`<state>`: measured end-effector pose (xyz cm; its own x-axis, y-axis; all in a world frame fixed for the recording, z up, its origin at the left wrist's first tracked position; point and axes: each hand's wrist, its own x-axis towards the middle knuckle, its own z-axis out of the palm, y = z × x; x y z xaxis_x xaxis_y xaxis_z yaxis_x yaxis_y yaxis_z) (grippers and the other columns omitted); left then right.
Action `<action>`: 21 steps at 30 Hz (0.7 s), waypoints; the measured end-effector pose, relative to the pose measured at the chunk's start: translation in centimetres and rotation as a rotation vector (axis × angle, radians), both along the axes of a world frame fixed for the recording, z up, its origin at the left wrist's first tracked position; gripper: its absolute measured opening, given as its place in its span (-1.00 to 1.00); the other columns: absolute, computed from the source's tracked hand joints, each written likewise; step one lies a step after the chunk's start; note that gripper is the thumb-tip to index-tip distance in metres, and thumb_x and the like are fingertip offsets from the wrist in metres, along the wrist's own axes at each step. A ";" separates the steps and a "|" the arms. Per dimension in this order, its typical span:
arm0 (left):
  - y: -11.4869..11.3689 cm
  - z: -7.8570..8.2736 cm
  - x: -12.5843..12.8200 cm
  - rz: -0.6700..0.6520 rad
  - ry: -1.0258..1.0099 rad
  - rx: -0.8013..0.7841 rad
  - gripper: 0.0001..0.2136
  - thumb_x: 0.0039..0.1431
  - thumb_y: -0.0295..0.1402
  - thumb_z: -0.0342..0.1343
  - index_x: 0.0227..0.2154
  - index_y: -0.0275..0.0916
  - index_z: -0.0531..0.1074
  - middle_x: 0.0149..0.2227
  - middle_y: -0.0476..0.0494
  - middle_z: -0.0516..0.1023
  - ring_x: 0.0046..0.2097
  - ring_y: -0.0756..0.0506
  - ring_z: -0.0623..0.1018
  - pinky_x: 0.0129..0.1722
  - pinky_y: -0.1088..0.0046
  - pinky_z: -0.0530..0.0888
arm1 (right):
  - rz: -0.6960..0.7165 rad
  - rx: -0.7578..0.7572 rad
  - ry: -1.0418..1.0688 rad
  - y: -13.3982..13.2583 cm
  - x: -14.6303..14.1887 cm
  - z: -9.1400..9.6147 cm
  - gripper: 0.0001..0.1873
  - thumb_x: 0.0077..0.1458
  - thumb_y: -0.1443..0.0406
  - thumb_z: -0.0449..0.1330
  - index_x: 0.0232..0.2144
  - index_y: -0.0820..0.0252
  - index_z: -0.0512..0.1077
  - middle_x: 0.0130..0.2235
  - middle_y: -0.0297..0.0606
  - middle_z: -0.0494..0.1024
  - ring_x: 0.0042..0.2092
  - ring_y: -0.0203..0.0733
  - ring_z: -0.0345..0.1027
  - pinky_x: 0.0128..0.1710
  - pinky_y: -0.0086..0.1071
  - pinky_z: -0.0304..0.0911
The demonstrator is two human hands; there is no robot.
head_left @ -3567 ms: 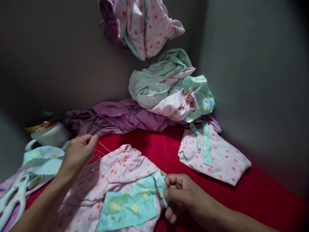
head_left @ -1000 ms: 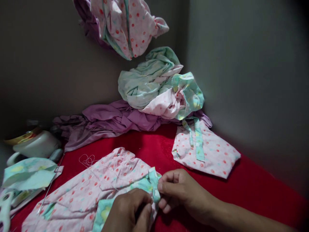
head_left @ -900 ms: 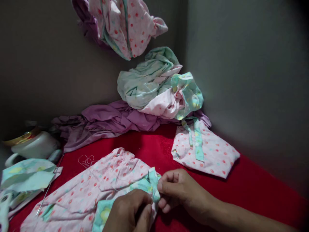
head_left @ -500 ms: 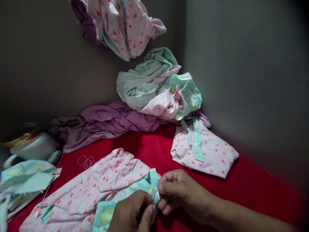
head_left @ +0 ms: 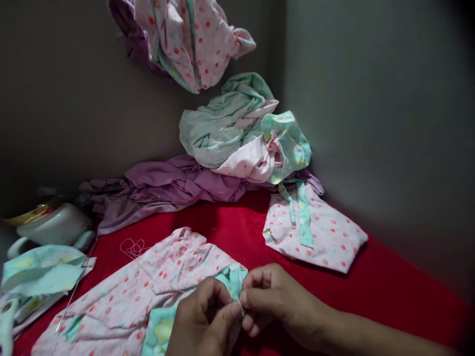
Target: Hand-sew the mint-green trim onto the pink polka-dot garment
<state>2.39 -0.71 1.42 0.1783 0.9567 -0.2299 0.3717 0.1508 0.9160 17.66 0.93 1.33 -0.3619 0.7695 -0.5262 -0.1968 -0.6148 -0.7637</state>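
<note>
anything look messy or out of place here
Loose white thread lies tangled on the red cloth beside the pink garment that both hands pinch. Crumpled clothes are heaped in the corner, unlike the folded piece.

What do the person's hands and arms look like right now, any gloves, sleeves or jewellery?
Both are bare. The left hand and the right hand show no gloves or rings. The right forearm is uncovered to the frame edge, with no sleeve, watch or bracelet in view.
</note>
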 end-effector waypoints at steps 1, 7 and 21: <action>0.2 0.0 -0.2 -0.005 0.007 0.067 -0.79 0.08 -0.26 0.02 -0.57 -0.22 0.22 -0.67 0.05 0.29 -0.61 0.04 0.26 -0.62 0.57 0.16 | -0.009 0.017 -0.018 0.0 0.0 0.0 -0.84 -0.30 0.30 0.22 -0.58 0.29 0.34 -0.66 -0.33 0.46 -0.58 -0.33 0.36 -0.52 -0.46 0.28; 0.9 1.0 -1.5 -0.287 0.259 0.698 -0.90 0.15 -0.47 -0.01 -0.38 -0.20 0.39 -0.46 0.00 0.45 -0.43 0.05 0.46 -0.44 0.61 0.36 | -0.026 0.268 -0.178 -0.2 -0.2 -0.1 -0.89 -0.22 0.32 0.19 -0.58 0.29 0.36 -0.64 -0.39 0.39 -0.58 -0.40 0.26 -0.55 -0.53 0.16; 0.8 0.6 -0.7 -0.307 0.426 1.104 -0.84 0.08 -0.61 -0.16 -0.44 -0.21 0.20 -0.55 -0.02 0.29 -0.52 0.01 0.36 -0.58 0.55 0.23 | 0.057 0.467 -0.296 -0.9 -0.5 -0.3 -0.96 -0.18 0.38 0.13 -0.59 0.28 0.34 -0.60 -0.38 0.33 -0.54 -0.40 0.12 -0.57 -0.53 0.04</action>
<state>1.67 0.05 1.99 0.5400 0.6062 0.5839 0.5566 -0.7776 0.2925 17.21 0.06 1.07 -0.2982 0.9289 -0.2195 0.0911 -0.2012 -0.9753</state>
